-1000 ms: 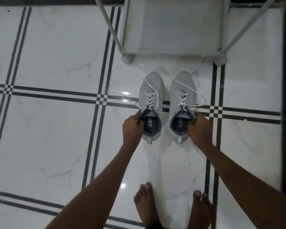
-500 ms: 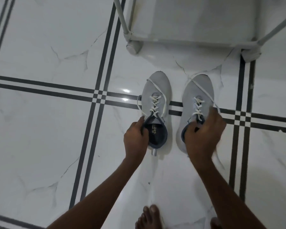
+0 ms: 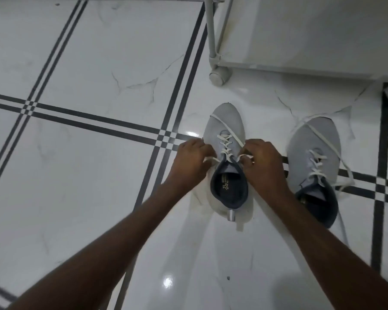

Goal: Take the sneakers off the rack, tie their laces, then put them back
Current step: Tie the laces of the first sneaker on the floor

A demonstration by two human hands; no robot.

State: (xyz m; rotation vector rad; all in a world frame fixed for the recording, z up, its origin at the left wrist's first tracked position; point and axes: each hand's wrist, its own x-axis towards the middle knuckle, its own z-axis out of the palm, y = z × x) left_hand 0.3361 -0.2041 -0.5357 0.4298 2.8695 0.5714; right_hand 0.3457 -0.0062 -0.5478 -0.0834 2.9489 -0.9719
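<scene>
Sneakers are both off the white metal-framed shoe rack point(image 3: 300, 36) and standing on the glossy white marble-look floor tiles with black line borders point(image 3: 87, 63), just in front of the rack's wheeled corner leg, so the first part of the task looks done. Tying has only begun, and only on one shoe.

Nearest that leg is the left pale grey knit sneaker with a dark navy lining point(image 3: 227, 157), toe pointing toward the rack. Its flat white laces point(image 3: 225, 145) are threaded through the eyelets but no knot or bow shows. The left hand point(image 3: 192, 159) sits against the shoe's left side, fingers curled closed on one lace end that runs out from the top eyelets. The right hand point(image 3: 263, 159) presses against the other side, fingers pinched on the opposite end, which stretches diagonally across the toe. Both ends look taut, and I judge this to be the pull before the first crossing.

Further from the leg, out to the right, the matching second grey sneaker point(image 3: 315, 162) stands untouched, its loose white laces point(image 3: 343, 168) trailing over the toe and down onto the tiles.

Still left, by my reading: knot this shoe, tie the other, then return both to the rack.
</scene>
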